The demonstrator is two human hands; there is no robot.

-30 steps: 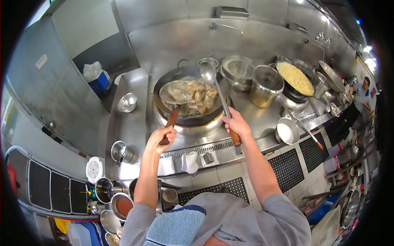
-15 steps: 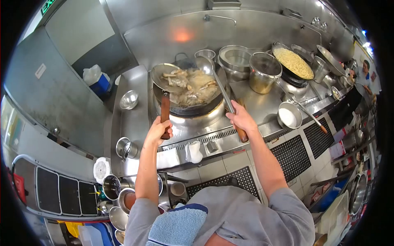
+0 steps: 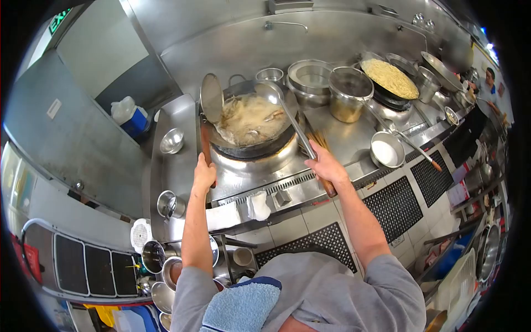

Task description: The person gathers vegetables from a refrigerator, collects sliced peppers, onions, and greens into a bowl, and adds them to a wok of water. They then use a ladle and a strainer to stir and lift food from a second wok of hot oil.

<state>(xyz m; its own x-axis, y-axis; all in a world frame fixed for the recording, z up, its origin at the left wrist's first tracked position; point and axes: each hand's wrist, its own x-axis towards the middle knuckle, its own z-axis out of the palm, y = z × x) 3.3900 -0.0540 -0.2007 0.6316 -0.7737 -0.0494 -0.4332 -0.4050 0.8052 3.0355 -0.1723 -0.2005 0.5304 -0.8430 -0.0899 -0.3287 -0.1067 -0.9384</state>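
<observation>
My left hand (image 3: 203, 172) grips the wooden handle of a round metal skimmer (image 3: 211, 98), tipped up on edge at the left rim of a dark wok (image 3: 251, 145). Pale food pieces in bubbling liquid (image 3: 247, 117) fill the wok. My right hand (image 3: 322, 165) holds the wooden handle of a long ladle (image 3: 267, 92); its bowl rests at the wok's far rim. The wok sits on a steel burner ring.
To the right stand steel pots (image 3: 348, 93), stacked bowls (image 3: 308, 77), a wok of yellow noodles (image 3: 390, 78) and a white-filled pan (image 3: 385, 150). A small steel bowl (image 3: 171, 141) sits left. Several containers (image 3: 155, 255) lie lower left. Another person (image 3: 489, 83) stands far right.
The skimmer, lying flat with food over the wok a second ago, has lifted leftward and tipped up on edge, and the food is back in the wok. The ladle shifted slightly left.
</observation>
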